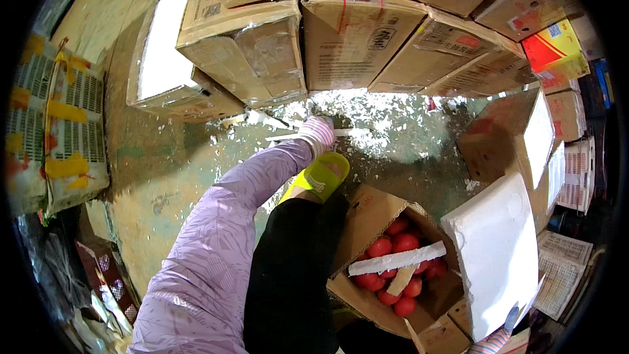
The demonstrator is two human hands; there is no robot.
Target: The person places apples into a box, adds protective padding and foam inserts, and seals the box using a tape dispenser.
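Observation:
My left hand point(317, 133), in a striped knit glove, reaches down to a thin white foam strip point(285, 136) on the floor; its fingers are mostly hidden. My right hand point(499, 337), in a like glove, is at the lower right, gripping the lower edge of a large white foam sheet point(491, 255). Left of the sheet stands an open cardboard box point(371, 209) holding red round fruits or tomatoes point(405, 242). Across them lie a white foam strip point(398, 259) and a small cardboard piece point(401, 280).
Stacked cardboard boxes point(361, 49) line the far side. White foam crumbs point(378, 128) litter the floor around my yellow-green slipper point(327, 174). Foam-lined boxes point(501, 132) stand at right. Slatted crates point(73, 132) with yellow tape stand at far left.

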